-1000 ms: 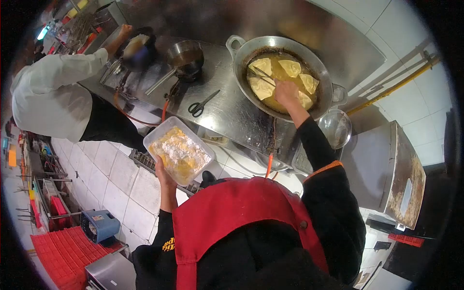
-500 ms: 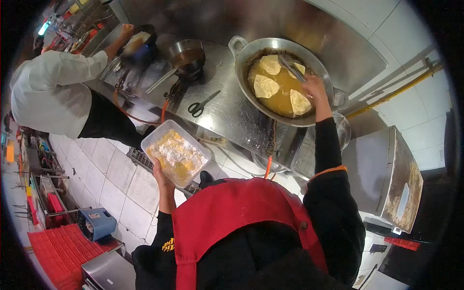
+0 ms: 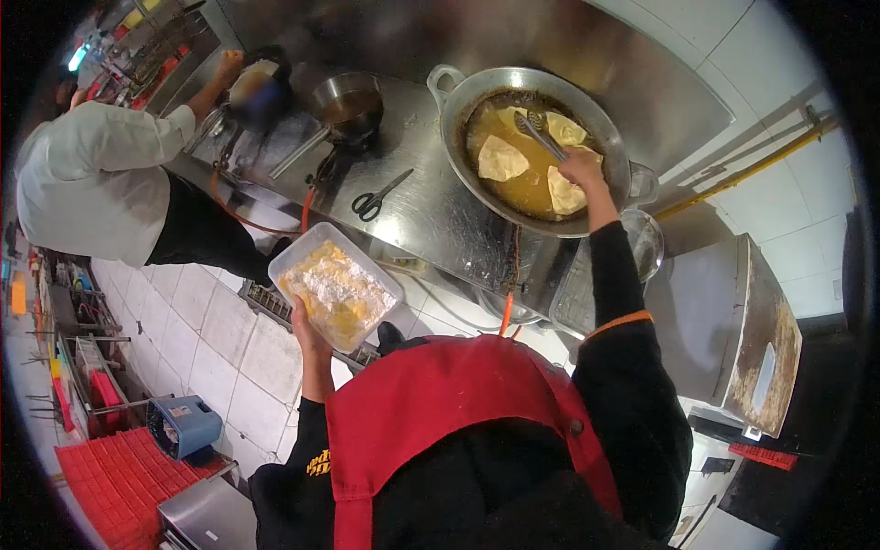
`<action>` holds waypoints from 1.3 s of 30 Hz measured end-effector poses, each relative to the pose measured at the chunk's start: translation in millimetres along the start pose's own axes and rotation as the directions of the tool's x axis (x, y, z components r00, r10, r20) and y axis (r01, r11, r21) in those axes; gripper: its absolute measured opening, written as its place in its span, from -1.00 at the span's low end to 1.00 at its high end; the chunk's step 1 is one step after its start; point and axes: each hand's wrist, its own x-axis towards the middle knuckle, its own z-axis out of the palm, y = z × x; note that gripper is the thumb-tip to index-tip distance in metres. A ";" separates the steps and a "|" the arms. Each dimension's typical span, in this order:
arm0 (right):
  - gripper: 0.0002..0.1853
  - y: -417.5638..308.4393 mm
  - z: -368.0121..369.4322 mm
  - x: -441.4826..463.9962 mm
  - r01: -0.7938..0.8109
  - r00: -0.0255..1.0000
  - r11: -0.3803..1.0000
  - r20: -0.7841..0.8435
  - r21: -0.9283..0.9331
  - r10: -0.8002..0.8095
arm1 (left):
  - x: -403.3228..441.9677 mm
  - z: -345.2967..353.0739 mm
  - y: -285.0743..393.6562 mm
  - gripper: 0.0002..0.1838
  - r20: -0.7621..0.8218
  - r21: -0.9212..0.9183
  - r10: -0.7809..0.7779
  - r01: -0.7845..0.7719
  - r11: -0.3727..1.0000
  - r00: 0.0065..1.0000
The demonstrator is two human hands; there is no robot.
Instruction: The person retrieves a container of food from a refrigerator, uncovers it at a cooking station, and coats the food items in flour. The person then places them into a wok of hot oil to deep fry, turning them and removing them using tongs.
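My left hand [image 3: 313, 341] grips a clear plastic container [image 3: 386, 280] by its near side. Inside lie yellowish pieces [image 3: 332, 284] dusted with white flour. Over at the upper right, my right hand [image 3: 583, 170] is closed round metal tongs [image 3: 543, 136], whose tips reach down to the piece at the back left of a large two-handled wok [image 3: 453, 128]. Several pale, flat pieces of dough [image 3: 503, 159] float in its yellow-brown oil [image 3: 513, 191]. Whether the tongs pinch that piece I cannot tell.
Black scissors [image 3: 381, 195] lie on the steel counter [image 3: 431, 197]. A saucepan [image 3: 348, 108] stands beyond them, its handle pointing towards me. At the left a person in a white top [image 3: 101, 174] works at a pan [image 3: 261, 87]. A steel bowl [image 3: 647, 246] sits below the wok.
My right hand and the tongs have moved left across the wok, from beside the back right piece to the back left one. My left hand keeps holding the container in nearly the same place.
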 end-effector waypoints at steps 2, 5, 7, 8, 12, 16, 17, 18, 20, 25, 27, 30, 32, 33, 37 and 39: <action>-0.42 6.9 -24.8 -13.1 0.084 0.996 0.996 -0.015 -0.035 -0.085 | -2.8 4.6 3.0 -0.38 0.025 0.007 0.006 -0.006 1.000 1.000; -0.42 2.6 -75.0 -44.0 0.215 0.976 0.973 0.053 -0.089 -0.211 | 0.8 -8.7 0.8 -0.33 0.061 0.082 -0.016 0.011 0.997 0.998; -0.42 -0.7 -96.0 -54.9 0.258 0.960 0.961 0.136 -0.102 -0.244 | 1.3 -7.8 1.7 -0.33 0.042 0.086 -0.030 0.027 0.996 0.999; -0.41 -1.6 -102.6 -58.2 0.278 0.950 0.943 0.199 -0.184 -0.241 | 1.9 -6.5 2.7 -0.33 0.027 0.091 -0.042 0.039 0.995 0.999; -0.43 10.0 -87.9 -57.6 0.350 0.925 0.926 0.206 -0.140 -0.319 | 5.6 -2.1 2.6 -0.35 0.052 0.098 -0.024 0.019 0.995 0.998; -0.38 -12.2 -56.2 -62.6 0.285 0.944 0.955 0.200 -0.085 -0.264 | -2.9 20.9 8.3 -0.36 0.047 0.101 -0.021 0.017 0.995 0.999; -0.38 -8.0 -36.2 -55.3 0.295 0.942 0.951 0.192 -0.089 -0.274 | -5.6 26.6 8.9 -0.35 0.032 0.107 0.022 -0.025 0.994 0.999; -0.37 -14.0 -29.6 -56.1 0.305 0.941 0.948 0.184 -0.094 -0.285 | -5.1 27.0 8.7 -0.35 0.035 0.107 0.022 -0.025 0.994 0.999; -0.38 -21.4 -20.5 -58.9 0.207 0.958 0.977 0.212 -0.056 -0.191 | -4.7 27.9 8.0 -0.38 0.002 0.105 0.022 -0.022 0.994 1.000; -0.39 -16.1 -10.6 -51.6 0.125 0.977 0.990 0.184 -0.065 -0.111 | -4.3 15.5 5.4 -0.39 -0.002 0.093 0.020 -0.020 0.995 1.000; -0.39 -7.9 -18.0 -54.2 0.193 0.978 0.978 0.099 -0.083 -0.185 | -2.1 9.0 2.6 -0.39 -0.017 0.080 0.006 -0.005 0.997 1.000; -0.40 -7.6 -38.9 -67.6 0.267 0.962 0.947 -0.010 -0.181 -0.273 | -1.2 2.8 1.3 -0.40 -0.002 0.032 -0.007 0.007 0.999 1.000; -0.40 -13.3 -55.1 -80.1 0.275 0.955 0.927 -0.037 -0.254 -0.294 | -1.1 -0.5 0.6 -0.42 -0.004 0.003 -0.006 0.006 1.000 1.000; -0.42 -19.0 -63.6 -88.8 0.275 0.958 0.900 0.022 -0.337 -0.285 | -1.4 0.1 0.9 -0.42 -0.005 0.003 -0.005 0.005 1.000 1.000; -0.47 -34.7 -58.9 -104.3 0.327 0.945 0.817 0.142 -0.474 -0.296 | -0.7 -0.6 -1.3 -0.41 -0.017 0.002 -0.021 0.021 1.000 1.000; -0.51 -38.7 -39.6 -100.5 0.340 0.937 0.801 0.107 -0.493 -0.332 | 3.4 -3.4 -4.0 -0.40 -0.033 0.018 -0.013 0.013 1.000 0.999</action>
